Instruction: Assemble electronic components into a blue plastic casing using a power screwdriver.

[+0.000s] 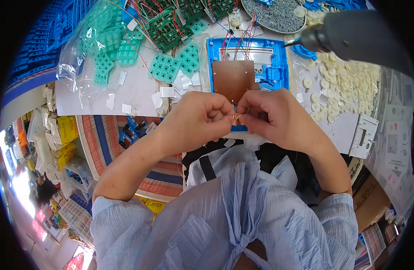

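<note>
Brown circuit board [234, 77] already lies over the blue casing [282, 67], which is not yet closed; left hand [193, 118] and right hand [279, 118] both pinch one small coppery piece [236, 119].

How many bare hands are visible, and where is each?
2. The left hand is left of centre, the right hand right of centre, close together at the near edge of the blue rectangular plastic housing. No others show.
</note>
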### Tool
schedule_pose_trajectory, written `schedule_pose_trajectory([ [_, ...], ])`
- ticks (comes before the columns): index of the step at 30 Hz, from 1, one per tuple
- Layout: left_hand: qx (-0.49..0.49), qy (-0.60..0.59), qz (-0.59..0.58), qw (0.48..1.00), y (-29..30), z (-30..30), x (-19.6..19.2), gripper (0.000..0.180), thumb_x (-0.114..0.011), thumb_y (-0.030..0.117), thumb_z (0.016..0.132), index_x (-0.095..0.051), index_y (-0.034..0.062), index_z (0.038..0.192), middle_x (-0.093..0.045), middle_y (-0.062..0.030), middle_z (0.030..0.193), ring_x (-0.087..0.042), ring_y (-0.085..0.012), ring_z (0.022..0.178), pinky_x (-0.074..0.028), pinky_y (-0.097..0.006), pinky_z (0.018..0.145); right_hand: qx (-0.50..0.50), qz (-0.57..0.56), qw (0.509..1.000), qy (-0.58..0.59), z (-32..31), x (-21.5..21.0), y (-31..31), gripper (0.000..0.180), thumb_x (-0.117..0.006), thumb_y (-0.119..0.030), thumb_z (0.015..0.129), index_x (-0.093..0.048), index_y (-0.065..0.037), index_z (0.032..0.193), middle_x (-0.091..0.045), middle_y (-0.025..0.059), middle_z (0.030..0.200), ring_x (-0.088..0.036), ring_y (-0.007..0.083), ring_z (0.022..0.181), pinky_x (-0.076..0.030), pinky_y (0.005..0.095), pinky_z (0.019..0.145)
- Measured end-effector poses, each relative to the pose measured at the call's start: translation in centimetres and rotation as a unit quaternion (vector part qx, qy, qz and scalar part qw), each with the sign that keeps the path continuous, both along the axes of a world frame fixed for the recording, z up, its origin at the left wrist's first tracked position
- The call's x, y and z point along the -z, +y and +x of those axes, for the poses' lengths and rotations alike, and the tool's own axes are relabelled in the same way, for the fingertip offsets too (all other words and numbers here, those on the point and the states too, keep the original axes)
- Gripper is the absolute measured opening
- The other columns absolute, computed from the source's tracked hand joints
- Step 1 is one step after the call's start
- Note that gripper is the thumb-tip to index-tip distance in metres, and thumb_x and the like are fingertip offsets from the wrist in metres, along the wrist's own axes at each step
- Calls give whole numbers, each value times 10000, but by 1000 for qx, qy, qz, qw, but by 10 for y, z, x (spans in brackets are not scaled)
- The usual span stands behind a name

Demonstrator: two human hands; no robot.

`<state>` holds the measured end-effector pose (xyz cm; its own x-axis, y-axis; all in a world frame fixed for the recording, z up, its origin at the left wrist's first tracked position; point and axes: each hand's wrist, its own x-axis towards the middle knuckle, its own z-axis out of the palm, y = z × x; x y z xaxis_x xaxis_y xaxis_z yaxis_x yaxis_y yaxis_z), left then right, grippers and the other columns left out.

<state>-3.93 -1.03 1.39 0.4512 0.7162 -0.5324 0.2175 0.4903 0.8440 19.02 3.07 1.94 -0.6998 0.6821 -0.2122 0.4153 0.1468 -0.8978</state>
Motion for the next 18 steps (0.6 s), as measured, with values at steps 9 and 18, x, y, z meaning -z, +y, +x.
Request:
schedule_pose_trajectory([
  [9, -47, 53, 141, 988, -18, 16, -3, 69, -655, 71, 987, -664, 4, 980, -587, 44, 674, -513, -8, 578, -392, -214, 504, 124, -21, 991, 50, 0, -8, -23, 151, -753, -69, 836, -670, -13, 949, -713, 120, 760, -725, 216, 653, -544, 317, 579],
  [18, -63, 181, 416, 889, -30, 42, 8, 106, -693, 62, 888, -646, 20, 975, -667, -149, 755, -684, -299, 645, -523, -374, 572, 174, 132, 975, 21, 3, 2, -38, 128, -749, -49, 810, -684, -24, 917, -712, 105, 766, -727, 239, 667, -570, 337, 606],
])
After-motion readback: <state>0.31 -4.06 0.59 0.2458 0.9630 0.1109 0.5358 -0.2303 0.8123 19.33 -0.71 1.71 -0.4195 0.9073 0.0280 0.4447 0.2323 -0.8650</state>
